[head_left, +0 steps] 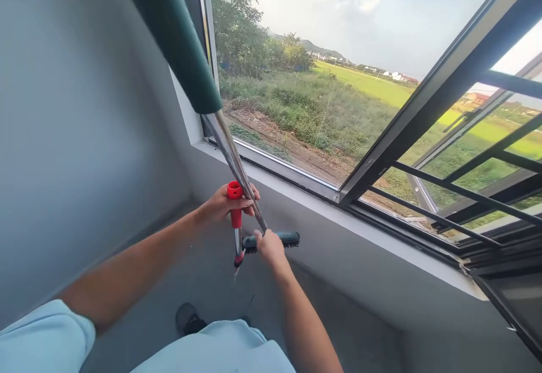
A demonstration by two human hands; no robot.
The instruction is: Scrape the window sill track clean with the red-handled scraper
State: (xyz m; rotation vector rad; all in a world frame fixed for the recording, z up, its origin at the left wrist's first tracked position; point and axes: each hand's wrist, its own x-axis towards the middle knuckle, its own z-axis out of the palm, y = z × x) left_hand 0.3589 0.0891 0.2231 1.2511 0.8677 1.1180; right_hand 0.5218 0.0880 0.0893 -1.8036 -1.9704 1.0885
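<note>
Red plastic collar point(234, 192) sits in my left grip point(224, 203), closed around it just below the window sill point(322, 203). My right grip point(269, 247) is clamped on the steel pole point(232, 156) beside the brush head point(277, 240).

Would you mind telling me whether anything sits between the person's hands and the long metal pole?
Nothing visible does. The left hand is already wrapped around the shiny metal pole and the red-capped tube beside it, and the right hand closes on the pole's lower end by the dark brush head.
</note>
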